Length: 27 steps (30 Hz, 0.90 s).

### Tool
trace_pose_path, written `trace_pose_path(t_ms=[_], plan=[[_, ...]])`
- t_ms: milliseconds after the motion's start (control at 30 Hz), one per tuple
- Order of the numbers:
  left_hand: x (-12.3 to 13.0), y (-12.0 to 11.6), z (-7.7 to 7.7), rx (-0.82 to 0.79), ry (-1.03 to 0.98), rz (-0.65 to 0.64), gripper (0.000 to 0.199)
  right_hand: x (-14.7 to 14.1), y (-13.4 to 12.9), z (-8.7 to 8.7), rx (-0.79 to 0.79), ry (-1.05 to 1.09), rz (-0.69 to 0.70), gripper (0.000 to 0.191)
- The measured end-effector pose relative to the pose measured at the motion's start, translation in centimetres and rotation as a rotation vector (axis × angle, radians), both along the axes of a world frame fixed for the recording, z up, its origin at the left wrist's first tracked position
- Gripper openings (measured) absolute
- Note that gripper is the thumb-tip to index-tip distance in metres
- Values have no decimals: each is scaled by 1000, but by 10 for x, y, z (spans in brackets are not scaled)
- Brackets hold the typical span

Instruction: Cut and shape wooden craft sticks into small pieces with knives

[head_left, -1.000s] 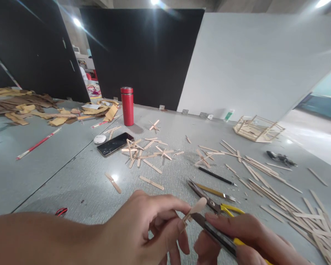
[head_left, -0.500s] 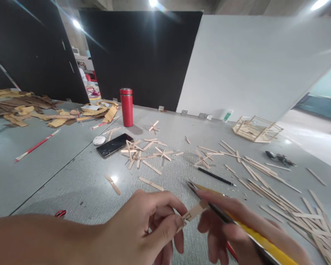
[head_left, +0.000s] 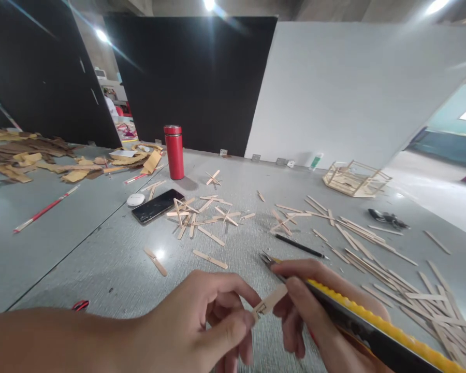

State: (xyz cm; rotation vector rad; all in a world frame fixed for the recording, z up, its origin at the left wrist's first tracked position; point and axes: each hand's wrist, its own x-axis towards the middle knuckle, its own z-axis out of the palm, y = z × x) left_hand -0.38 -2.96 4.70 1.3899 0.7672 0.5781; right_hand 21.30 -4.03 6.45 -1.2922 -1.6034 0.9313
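Observation:
Between the thumb and fingers of my left hand point(head_left: 221, 316) is a flat wooden craft stick point(head_left: 270, 302), tilted up to the right, with small dark marks near my thumb. My right hand point(head_left: 314, 305) is closed around a yellow and black utility knife point(head_left: 357, 324), its metal tip pointing away and to the left above the table. The right thumb and fingers also meet the stick's far end. Beyond my hands, two loose craft sticks point(head_left: 210, 259) lie flat. A black pen point(head_left: 301, 245) rests past the knife tip.
Sticks joined into small crosses point(head_left: 227, 215) lie mid-table beside a phone point(head_left: 158, 206), a white case point(head_left: 135, 200) and a red flask point(head_left: 174, 153). Many loose sticks point(head_left: 380, 269) spread at right, near a stick frame point(head_left: 356, 179). Cardboard scraps point(head_left: 31, 155) lie far left.
The view has turned slightly right. My right thumb and fingers have come in against the stick's end, and the knife's handle has swung to the right. My left hand keeps its grip.

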Motion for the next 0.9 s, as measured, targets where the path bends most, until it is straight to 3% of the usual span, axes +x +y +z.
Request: trace_pose_path(t_ms=[67,133,200,367,500,567,600,633,667,767,833,900], plan=[[-3,9,0,120,170,-32,26,11,7,-5,87,-58,3,32],[-7,24,-6,436,420,-181,23,22,15,-12,149,-98,-6,39],[-11,39,-18,517,466,-260,15,29,22,-20,129,-188,-4,41],[-15,59,-45,711,567,-185,9,24,32,-35,58,-267,150,34],[-20,44,-41,813,649,-72,22,12,33,-40,74,-297,248,22],[-22,27,-37,865,707,-115,16,10,32,-48,135,-389,253,24],[-22,17,-36,934,797,-204,15,10,31,-53,171,-426,246,27],[-22,8,-37,967,858,-239,21,9,30,-59,195,-440,233,29],[-21,0,-38,973,906,-194,35,9,29,-65,187,-425,213,28],[-18,-13,-48,1012,943,-260,59,6,28,-79,-50,-242,195,27],[-18,-13,-56,1025,921,-312,58,5,30,-81,-257,-112,219,37],[-20,-10,-64,1040,892,-317,54,5,34,-81,-349,-72,261,40]])
